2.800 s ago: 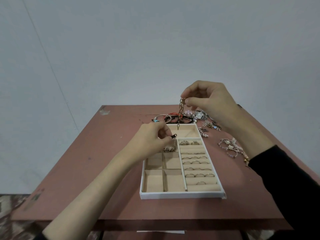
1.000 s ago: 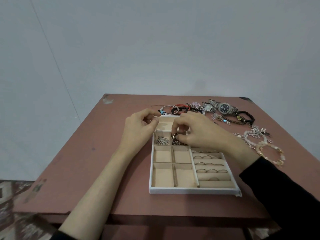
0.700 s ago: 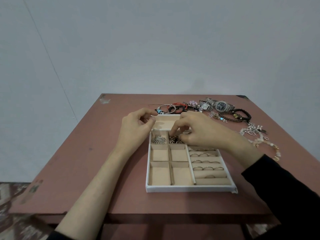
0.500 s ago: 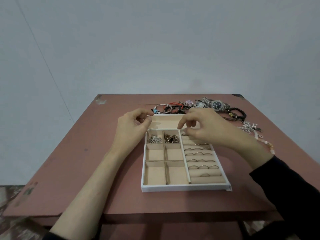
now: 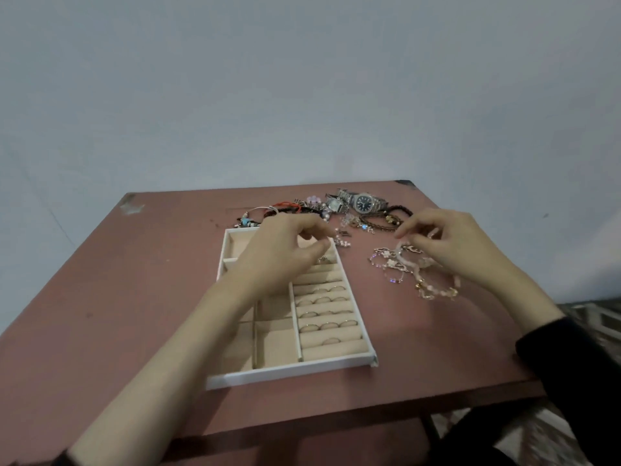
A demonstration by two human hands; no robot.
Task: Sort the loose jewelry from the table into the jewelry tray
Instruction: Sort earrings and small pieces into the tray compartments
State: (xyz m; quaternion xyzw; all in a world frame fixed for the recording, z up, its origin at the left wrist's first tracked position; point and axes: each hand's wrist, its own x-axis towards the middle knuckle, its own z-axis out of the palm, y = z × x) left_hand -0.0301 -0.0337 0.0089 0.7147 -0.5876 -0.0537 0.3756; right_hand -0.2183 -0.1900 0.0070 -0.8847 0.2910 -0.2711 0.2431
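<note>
Left hand (image 5: 285,253) hovers over the far half of the jewelry tray (image 5: 292,373), fingers loosely curled with nothing visible in them. The right hand (image 5: 450,243) reaches down to the right of the tray, fingertips (image 5: 400,234) at a pale pink bead bracelet (image 5: 405,253); blur hides whether they have closed on it. By my judgement the task is partway done: rings (image 5: 324,312) sit in several rolls on the tray's right side, its near square compartments show nothing in them, and the left hand hides the far ones. Much is left: a steel watch (image 5: 364,201), braided cords (image 5: 386,218), a red cord (image 5: 285,206) and a beaded bangle (image 5: 250,219) lie on the table (image 5: 117,297) beyond the tray, with more bracelets (image 5: 435,292) to its right.
</note>
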